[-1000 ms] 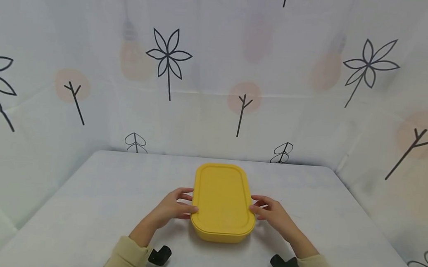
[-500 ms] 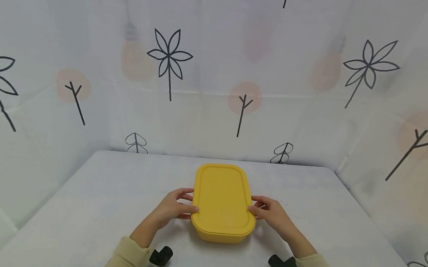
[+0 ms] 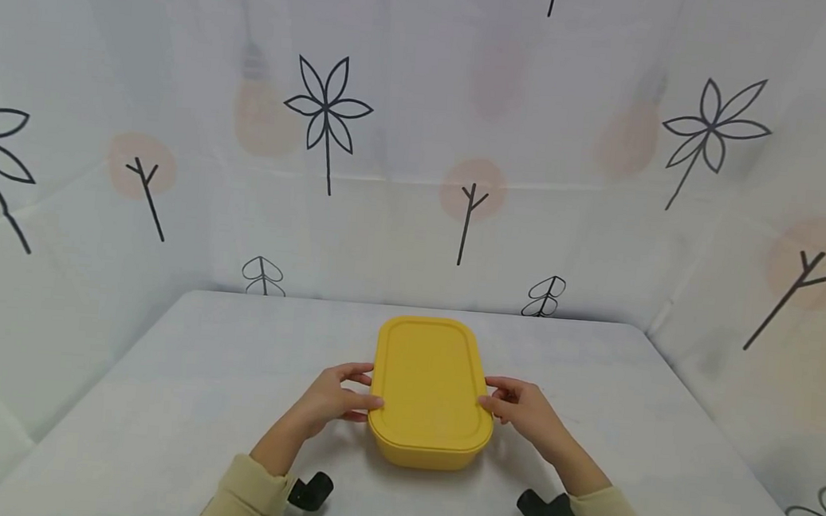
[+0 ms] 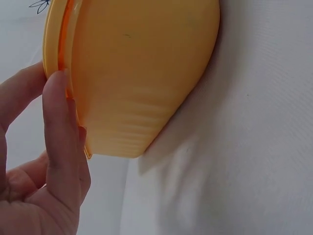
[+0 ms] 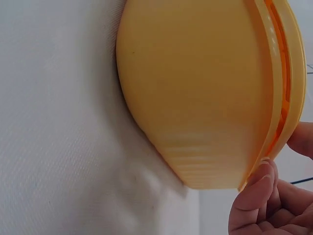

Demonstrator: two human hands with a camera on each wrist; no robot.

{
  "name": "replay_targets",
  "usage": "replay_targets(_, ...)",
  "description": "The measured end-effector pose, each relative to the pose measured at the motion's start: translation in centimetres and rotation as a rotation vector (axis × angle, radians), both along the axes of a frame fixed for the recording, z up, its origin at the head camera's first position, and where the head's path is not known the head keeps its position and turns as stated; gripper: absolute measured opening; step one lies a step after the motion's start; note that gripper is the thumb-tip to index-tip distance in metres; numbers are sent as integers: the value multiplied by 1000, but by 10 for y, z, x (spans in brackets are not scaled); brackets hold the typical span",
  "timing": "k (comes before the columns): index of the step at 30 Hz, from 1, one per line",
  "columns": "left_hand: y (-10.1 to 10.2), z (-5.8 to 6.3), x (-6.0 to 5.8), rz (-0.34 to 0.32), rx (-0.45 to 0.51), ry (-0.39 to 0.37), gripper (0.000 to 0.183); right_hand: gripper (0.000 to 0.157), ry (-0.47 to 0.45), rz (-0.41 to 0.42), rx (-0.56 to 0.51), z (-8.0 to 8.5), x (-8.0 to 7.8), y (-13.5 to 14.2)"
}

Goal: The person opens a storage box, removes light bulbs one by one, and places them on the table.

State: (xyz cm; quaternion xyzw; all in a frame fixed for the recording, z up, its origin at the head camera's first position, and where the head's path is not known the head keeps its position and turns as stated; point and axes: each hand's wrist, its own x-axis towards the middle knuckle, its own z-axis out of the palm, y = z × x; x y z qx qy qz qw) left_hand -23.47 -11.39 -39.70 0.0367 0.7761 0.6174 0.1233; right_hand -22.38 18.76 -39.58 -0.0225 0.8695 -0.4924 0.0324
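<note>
A yellow lidded food container [image 3: 428, 457] stands on the table, its long side pointing away from me. Its yellow lid [image 3: 429, 379] lies on top with rounded corners. On the left edge of the lid my left hand [image 3: 327, 400] has its thumb on top and fingertips under the rim. My right hand [image 3: 523, 410] pinches the opposite edge in the same way. In the left wrist view, fingers [image 4: 58, 117] touch the lid's rim beside the container wall [image 4: 142, 63]. A narrow orange gap shows between lid rim [image 5: 296, 63] and container in the right wrist view. Contents are hidden.
The white table [image 3: 248, 358] reaches back to a white curtain [image 3: 393, 233] printed with flowers and twigs, which also hangs at both sides. Black wrist mounts [image 3: 310, 491] stick out near both beige sleeves [image 3: 248, 494].
Hardly anything differs. Both hands stay at the lid's edges, with the right thumb slightly further onto the lid than a second ago. The container has not moved.
</note>
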Motion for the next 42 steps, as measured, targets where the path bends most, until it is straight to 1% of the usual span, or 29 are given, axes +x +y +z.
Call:
replay_targets(9,0,6,1,4,-13,14,73,52,0,11,-19,3,-1,0)
replay_targets(15,0,9,-1,1,-12,24,74,51,7,20,-24,8,1,1)
replay_targets(20,2,9,-2,9,-15,28,74,51,24,39,-28,10,0,4)
replay_targets(29,12,16,1,28,3,44,73,49,55,88,-68,18,1,11)
replay_targets(35,19,20,2,49,4,51,71,50,59,77,-68,21,3,17)
replay_targets(42,31,22,3,30,52,64,71,49,89,58,-58,26,5,28)
